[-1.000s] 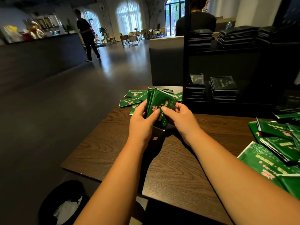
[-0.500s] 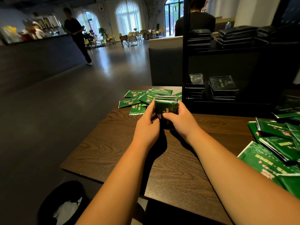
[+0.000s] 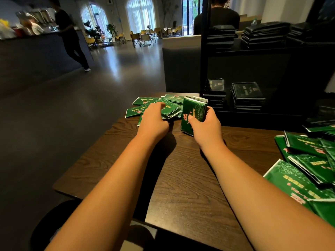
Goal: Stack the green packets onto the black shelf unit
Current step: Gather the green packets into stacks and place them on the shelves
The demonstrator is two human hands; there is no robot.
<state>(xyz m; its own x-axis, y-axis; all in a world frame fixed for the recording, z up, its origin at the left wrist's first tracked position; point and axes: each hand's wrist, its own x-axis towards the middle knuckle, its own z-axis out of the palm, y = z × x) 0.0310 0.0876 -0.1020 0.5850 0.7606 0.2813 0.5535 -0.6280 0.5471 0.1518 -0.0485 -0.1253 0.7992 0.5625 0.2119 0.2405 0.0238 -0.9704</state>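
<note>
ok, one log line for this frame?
right hand: holds packet bundle upright on table | left hand: on loose packets | shelf: bundle not placed

Packet bundle (image 3: 193, 113) in right hand (image 3: 205, 126)

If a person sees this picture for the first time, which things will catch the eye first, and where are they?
Probably the upright bundle of shiny green foil packets, gripped by the right hand at the far edge of the dark wooden table. Beside it, the left hand rests on a loose pile of green packets. Behind stands the black metal shelf unit, already holding dark stacks.
</note>
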